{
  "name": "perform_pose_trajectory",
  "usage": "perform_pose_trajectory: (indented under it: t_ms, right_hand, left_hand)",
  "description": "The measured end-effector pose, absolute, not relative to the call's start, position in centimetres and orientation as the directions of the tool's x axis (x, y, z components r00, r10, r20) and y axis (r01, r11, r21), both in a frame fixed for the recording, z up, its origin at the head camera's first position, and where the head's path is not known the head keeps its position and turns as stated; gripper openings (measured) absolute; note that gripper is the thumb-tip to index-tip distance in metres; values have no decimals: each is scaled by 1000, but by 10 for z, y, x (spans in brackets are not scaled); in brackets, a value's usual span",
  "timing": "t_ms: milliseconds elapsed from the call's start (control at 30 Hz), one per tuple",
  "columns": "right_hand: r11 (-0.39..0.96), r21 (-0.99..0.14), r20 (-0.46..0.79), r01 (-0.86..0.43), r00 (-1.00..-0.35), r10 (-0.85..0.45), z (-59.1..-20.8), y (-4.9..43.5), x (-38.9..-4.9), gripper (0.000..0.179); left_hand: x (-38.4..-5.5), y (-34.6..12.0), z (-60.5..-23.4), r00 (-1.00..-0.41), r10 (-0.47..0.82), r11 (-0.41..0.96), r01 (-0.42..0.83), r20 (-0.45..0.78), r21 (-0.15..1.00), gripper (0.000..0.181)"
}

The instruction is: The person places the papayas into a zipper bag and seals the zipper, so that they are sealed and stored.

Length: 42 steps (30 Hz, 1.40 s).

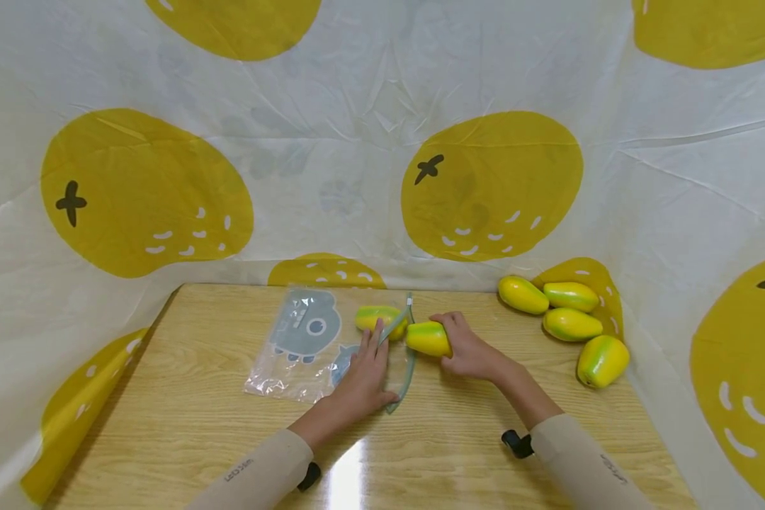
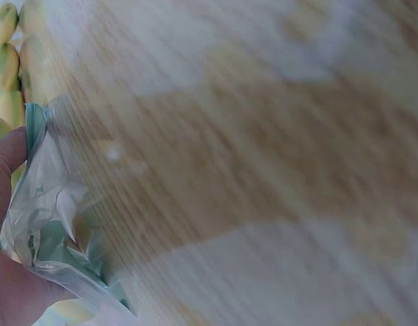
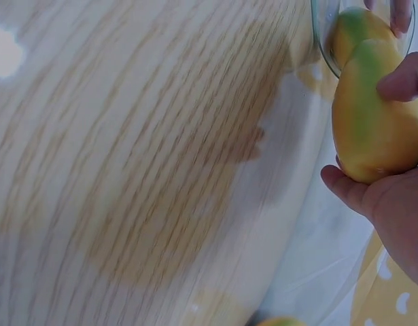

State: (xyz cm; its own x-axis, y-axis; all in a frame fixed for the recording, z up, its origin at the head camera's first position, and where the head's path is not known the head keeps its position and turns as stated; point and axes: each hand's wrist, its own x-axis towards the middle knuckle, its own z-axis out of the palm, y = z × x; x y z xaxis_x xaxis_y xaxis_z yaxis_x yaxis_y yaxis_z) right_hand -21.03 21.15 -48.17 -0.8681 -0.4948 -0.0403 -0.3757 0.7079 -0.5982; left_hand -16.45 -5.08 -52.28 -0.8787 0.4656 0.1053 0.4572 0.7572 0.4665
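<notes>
A clear plastic zip bag (image 1: 261, 379) with a blue-grey cartoon print lies on the table, its mouth spread toward the right. Inside it, near the mouth, is one yellow-green papaya (image 1: 371, 315). My left hand (image 1: 366, 372) holds the bag's rim, fingers on the upper side and thumb by the lower edge. The green seal strip (image 2: 36, 125) shows by a finger in the left wrist view. My right hand (image 1: 467, 348) grips a second papaya (image 3: 372, 122) from its right end. That fruit's left end is at the bag's opening.
Several more papayas (image 1: 572, 324) lie together at the table's back right. The wooden table (image 1: 185, 432) meets a white cloth (image 1: 331, 184) printed with big yellow fruit at the back and sides. A dark strap piece (image 1: 517, 444) hangs by the right wrist.
</notes>
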Motion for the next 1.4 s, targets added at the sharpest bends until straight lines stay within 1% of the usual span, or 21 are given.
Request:
perform_pose_trajectory:
  t_ms: [300,567,800,967,1100,1200,1300,1400]
  right_hand:
    - [714,-595,-51,-368,-870,-490,-481,205,-210,87]
    - [680,-573,43,-457,-846,-532,-484,201,-212,76]
    - [710,-586,37,-391,-888,-458,-483,197,-216,75]
    - [710,-578,51,-402,-886,-460,-485,190,-220,73]
    - [717,-584,40,-381,-896,-443,-488,186,-222,75]
    - [712,-597,34,-369,-899,-438,-490,184,-223,73]
    - [696,-602,47,-391,-888,-458,-492,184,-224,70]
    - [666,-606,66,-435,-861,-504,-493,183,-223,65]
  left_hand:
    - [-164,-51,-524,-875,472,754,465,109,463,119]
    - [-164,-51,-524,-867,484,755,484,122,442,121]
    - [-164,-51,-523,-871,482,760,469,92,450,124]
    - [-165,-51,-522,-865,490,759,483,105,437,122]
    - [-165,-51,-523,-860,497,763,495,113,415,118]
    - [-166,-51,-524,-863,495,769,489,102,411,118]
    - [-166,-51,-524,-865,492,770,486,100,413,118]
    - [-166,-51,-524,-865,491,768,485,101,418,119]
